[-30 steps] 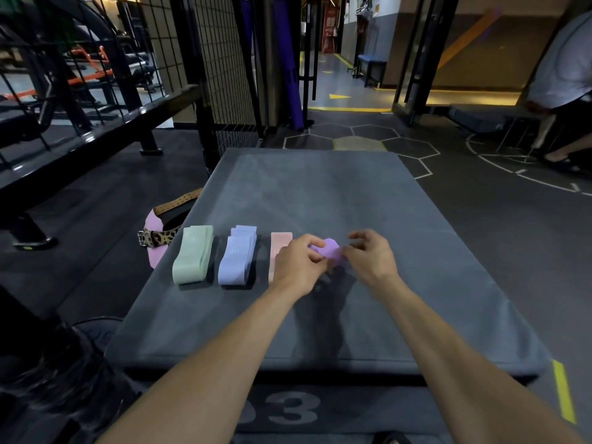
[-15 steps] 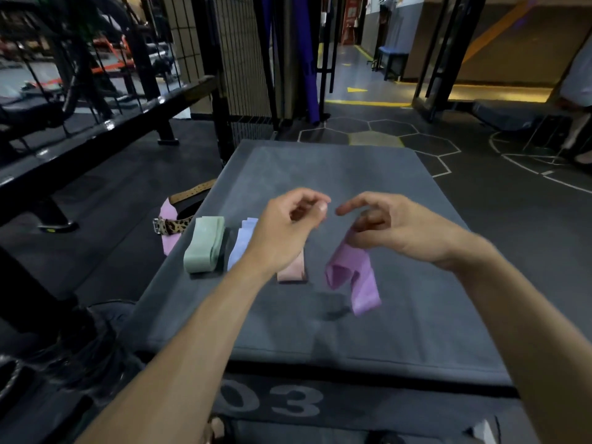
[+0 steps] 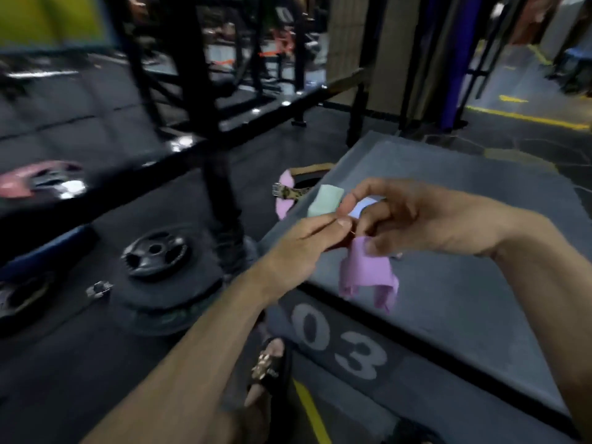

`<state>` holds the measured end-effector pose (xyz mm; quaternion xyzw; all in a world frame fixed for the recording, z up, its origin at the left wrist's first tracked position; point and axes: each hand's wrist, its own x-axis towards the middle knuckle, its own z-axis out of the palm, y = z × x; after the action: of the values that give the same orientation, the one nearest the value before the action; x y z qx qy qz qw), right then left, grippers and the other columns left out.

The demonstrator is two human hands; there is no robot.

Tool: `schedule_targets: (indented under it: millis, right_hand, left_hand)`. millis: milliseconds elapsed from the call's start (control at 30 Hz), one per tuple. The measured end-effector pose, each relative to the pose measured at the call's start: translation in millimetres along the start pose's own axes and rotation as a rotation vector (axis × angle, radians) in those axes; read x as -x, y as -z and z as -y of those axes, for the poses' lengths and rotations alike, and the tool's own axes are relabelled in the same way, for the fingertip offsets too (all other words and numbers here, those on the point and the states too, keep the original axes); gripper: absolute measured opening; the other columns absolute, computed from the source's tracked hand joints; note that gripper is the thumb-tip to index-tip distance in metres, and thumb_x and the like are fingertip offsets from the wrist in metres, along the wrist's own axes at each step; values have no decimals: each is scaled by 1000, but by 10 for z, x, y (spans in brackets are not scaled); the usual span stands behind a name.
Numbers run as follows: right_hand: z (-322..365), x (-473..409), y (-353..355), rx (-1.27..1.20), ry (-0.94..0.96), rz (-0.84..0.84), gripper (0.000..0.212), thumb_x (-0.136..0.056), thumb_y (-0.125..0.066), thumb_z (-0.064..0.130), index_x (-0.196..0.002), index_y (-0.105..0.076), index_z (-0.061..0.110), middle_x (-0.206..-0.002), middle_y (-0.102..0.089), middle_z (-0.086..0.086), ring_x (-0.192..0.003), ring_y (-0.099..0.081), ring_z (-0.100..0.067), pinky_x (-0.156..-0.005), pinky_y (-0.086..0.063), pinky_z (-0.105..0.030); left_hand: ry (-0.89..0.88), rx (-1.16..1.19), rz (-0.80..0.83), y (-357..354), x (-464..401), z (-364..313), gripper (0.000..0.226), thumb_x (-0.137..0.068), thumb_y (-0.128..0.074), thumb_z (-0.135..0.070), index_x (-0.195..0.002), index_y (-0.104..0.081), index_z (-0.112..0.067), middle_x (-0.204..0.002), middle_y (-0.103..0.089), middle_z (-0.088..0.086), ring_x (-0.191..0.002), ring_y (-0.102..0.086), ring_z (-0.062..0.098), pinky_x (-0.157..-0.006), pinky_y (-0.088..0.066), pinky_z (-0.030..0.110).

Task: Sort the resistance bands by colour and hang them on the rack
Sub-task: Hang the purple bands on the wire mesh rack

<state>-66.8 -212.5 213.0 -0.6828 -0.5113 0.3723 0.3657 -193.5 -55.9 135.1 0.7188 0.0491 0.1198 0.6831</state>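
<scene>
Purple band [image 3: 365, 270] hangs in the air above the near left corner of the grey box [image 3: 480, 283], its loose ends drooping. Right hand [image 3: 426, 219] has its fingers curled round the band's top. Left hand [image 3: 301, 248] pinches at the same spot, thumb against forefinger; whether it has cloth in the pinch I cannot tell. Green band [image 3: 325, 200] lies on the box beyond the hands, at its left edge. Frame blurred.
</scene>
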Motion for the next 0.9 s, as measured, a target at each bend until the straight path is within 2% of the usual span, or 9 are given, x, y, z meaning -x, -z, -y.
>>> schedule_targets:
  millis: [67, 133, 233, 333, 400, 500, 633, 733, 900]
  right_hand:
    - [376, -87, -294, 25, 23, 97, 40, -89, -70, -6, -124, -56, 10, -97, -70, -14, -82, -56, -27, -72, -49, -41]
    - [689, -150, -628, 33, 57, 147, 38, -89, -72, -3, -122, -56, 9, -98, -69, -11, -89, -60, -17, -79, -48, -25]
    - [1135, -273, -1195, 33, 126, 233, 39, -85, -76, 7, -118, -58, 9, -97, -66, -10, -88, -56, -20, -82, -44, -30]
    - [1616, -432, -1770, 37, 179, 347, 35, -87, -72, -4, -117, -55, 0, -89, -66, -8, -79, -56, -13, -72, -45, -21]
    - [1893, -581, -2140, 42, 209, 409, 33, -87, -68, -11, -115, -54, -1, -85, -66, -6, -76, -57, -12, -70, -45, -20]
    - [2218, -795, -2667, 88, 274, 501, 35, -84, -73, -5, -114, -56, 0, -90, -63, -12, -85, -50, -24, -76, -39, -35]
    - [2379, -1071, -3286, 60, 297, 642, 33, -81, -75, 3, -110, -60, 7, -89, -60, -13, -84, -48, -24, -73, -36, -35]
    - [2438, -1283, -3647, 76, 312, 708, 28, -82, -77, 7, -105, -65, 16, -91, -62, -10, -84, -52, -21, -72, -39, -31]
    - [2580, -1519, -4066, 36, 351, 794, 28, -83, -76, 7, -108, -65, 12, -95, -62, -13, -87, -48, -24, -71, -37, -32]
  left_hand:
    - [-15, -139, -30, 278, 522, -201, 30, -107, -47, -23, -103, -70, -3, -98, -67, -5, -97, -60, 5, -99, -45, 25]
    - [-17, -293, -41, 565, 1028, -444, 44, -103, -50, -37, -97, -63, 4, -90, -54, -2, -87, -48, 9, -86, -40, 29]
    - [-14, -444, -72, 989, 1807, -736, 42, -101, -52, -45, -84, -62, -8, -81, -51, -3, -80, -46, 10, -78, -36, 33]
    - [37, -420, -154, 1264, 2608, -1049, 28, -105, -46, -33, -93, -68, -22, -84, -65, -20, -81, -57, -7, -78, -43, 14]
    - [48, -471, -177, 1469, 3060, -1152, 32, -105, -45, -36, -91, -65, -17, -79, -56, -16, -75, -48, -3, -72, -38, 19]
    - [71, -494, -250, 1695, 3649, -1184, 43, -106, -46, -40, -83, -58, -5, -83, -44, 0, -80, -36, 14, -73, -30, 32]
    - [80, -534, -421, 1878, 4273, -1089, 44, -107, -45, -34, -75, -45, -5, -74, -33, 2, -71, -29, 17, -62, -26, 34]
    - [92, -589, -566, 1998, 4592, -990, 42, -105, -48, -34, -72, -47, -8, -69, -38, -2, -65, -34, 13, -61, -31, 33]
    - [72, -688, -660, 2140, 4925, -964, 39, -106, -50, -26, -69, -49, -13, -65, -39, -5, -61, -36, 9, -56, -32, 30]
